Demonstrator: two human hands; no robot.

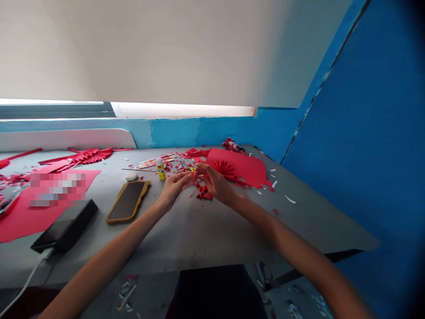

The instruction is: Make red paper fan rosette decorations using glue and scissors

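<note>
My left hand (175,187) and my right hand (214,181) meet over the middle of the grey table (206,230), fingers pinched together around a small red paper piece (195,176). What exactly sits between the fingertips is too small to name. A little heap of red paper scraps (203,192) lies just below the hands. A pleated red paper fan (223,168) rests on a red paper sheet (244,167) right behind my right hand. A yellow glue stick (160,169) stands upright to the left of my left hand.
A phone in a yellow case (128,201) lies left of my left arm, beside a black power bank (64,226) with a white cable. Red paper sheets (23,215) and folded red fans (88,156) cover the left side. A blue wall (365,133) stands at the right.
</note>
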